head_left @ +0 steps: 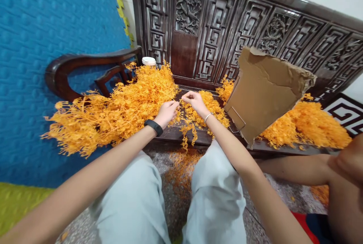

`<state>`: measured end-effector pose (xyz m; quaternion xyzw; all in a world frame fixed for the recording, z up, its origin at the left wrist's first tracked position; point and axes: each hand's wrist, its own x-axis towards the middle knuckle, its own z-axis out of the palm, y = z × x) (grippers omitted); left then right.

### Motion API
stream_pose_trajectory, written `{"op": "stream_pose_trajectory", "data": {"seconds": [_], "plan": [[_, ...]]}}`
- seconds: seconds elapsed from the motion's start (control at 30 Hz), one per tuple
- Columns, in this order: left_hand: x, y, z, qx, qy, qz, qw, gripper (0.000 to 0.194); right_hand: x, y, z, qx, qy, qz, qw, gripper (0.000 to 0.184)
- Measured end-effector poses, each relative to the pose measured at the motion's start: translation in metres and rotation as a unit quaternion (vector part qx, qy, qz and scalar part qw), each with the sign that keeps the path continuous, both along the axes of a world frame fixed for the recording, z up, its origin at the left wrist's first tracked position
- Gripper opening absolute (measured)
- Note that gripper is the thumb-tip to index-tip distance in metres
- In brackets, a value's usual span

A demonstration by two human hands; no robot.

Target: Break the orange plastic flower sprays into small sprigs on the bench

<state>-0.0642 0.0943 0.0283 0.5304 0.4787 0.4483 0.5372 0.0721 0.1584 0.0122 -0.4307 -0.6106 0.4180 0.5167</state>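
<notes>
My left hand (166,113), with a black band at the wrist, is closed in a pinch on an orange plastic sprig (179,116). Just to its right, my right hand (195,102), wearing a thin bracelet, pinches a small orange bit of it between thumb and forefinger. The fingertips of both hands almost meet, and the exact joint between them is too small to make out. A loose strand (187,132) dangles over the bench edge below. A large heap of orange sprigs (121,111) lies left of my hands, and a smaller pile (208,108) sits behind the right one.
A brown cardboard piece (266,89) stands tilted on the dark carved wooden bench (184,58). Beyond it lie more orange sprigs (312,123). A white lidded tub (149,61) is behind the left heap. Another person's arm (297,168) and leg are at the right. Sprigs litter the floor.
</notes>
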Motion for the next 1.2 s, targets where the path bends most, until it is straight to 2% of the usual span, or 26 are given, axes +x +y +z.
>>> {"op": "stream_pose_trajectory", "data": {"seconds": [0.13, 0.4, 0.6, 0.67, 0.77, 0.87, 0.93, 1.03, 1.2], "plan": [[0.002, 0.001, 0.002, -0.026, -0.036, 0.006, 0.999, 0.023, -0.005, 0.002, 0.0, 0.011, -0.017, -0.039, 0.999, 0.009], [0.006, 0.003, 0.003, -0.081, -0.101, 0.019, 0.991, 0.022, -0.012, 0.004, 0.001, 0.037, -0.124, -0.115, 0.985, 0.012], [0.009, 0.002, 0.007, -0.087, -0.132, 0.035, 0.987, 0.023, -0.024, 0.008, 0.0, 0.049, -0.139, -0.135, 0.98, 0.012], [0.01, -0.002, 0.009, -0.087, -0.134, 0.043, 0.986, 0.025, -0.015, 0.016, -0.001, 0.013, -0.114, -0.184, 0.976, 0.011], [0.011, -0.016, 0.015, -0.084, -0.129, 0.041, 0.987, 0.028, 0.02, 0.026, -0.008, -0.045, -0.071, -0.3, 0.95, 0.012], [0.009, -0.031, 0.02, -0.025, -0.116, -0.013, 0.993, 0.027, 0.062, 0.03, -0.024, -0.071, -0.058, -0.355, 0.93, 0.005], [0.005, -0.037, 0.022, 0.018, -0.095, -0.049, 0.994, 0.026, 0.081, 0.03, -0.037, -0.095, -0.06, -0.362, 0.926, 0.006], [-0.004, -0.038, 0.02, 0.025, -0.071, -0.063, 0.995, 0.025, 0.094, 0.029, -0.051, -0.115, -0.076, -0.346, 0.928, 0.017], [-0.018, -0.037, 0.02, 0.042, -0.064, -0.047, 0.996, 0.023, 0.1, 0.026, -0.056, -0.126, -0.107, -0.298, 0.94, 0.041]]}}
